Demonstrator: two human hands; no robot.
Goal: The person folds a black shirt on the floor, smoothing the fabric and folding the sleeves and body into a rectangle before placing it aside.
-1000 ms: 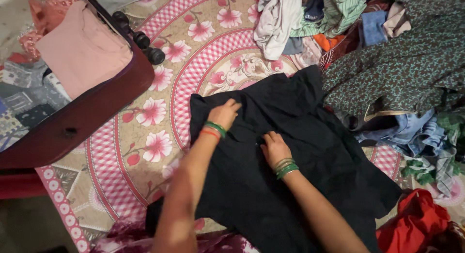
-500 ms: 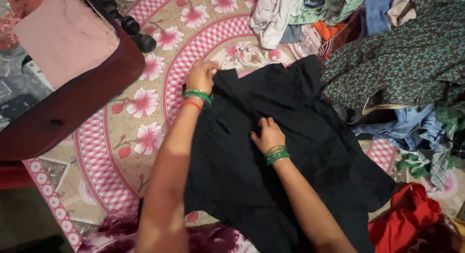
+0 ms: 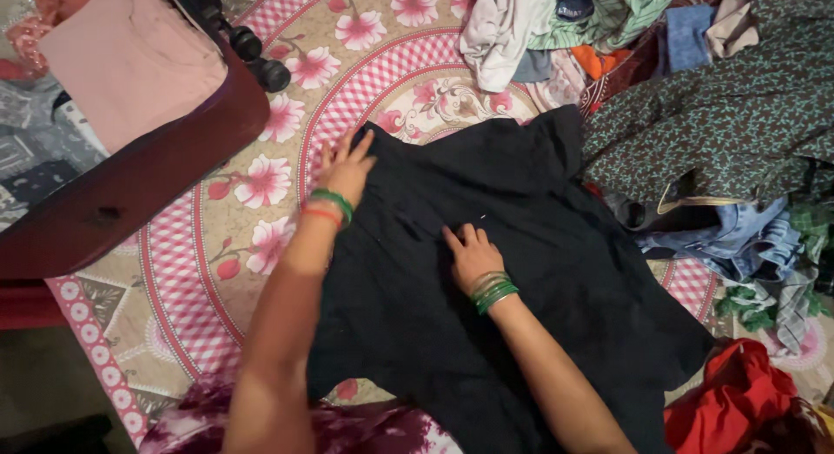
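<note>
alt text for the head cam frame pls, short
Both hands, left hand and right hand, press flat on a black garment spread over a pink floral bedsheet. An open maroon suitcase sits left, a clothes pile right.

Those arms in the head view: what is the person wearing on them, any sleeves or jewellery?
No sleeves show; both forearms are bare. The left wrist carries green bangles with a thin red-orange one beside them, on the forearm side. The right wrist carries a stack of green bangles mixed with a few thin pale ones. No rings or watch can be made out on the left hand or right hand.
</note>
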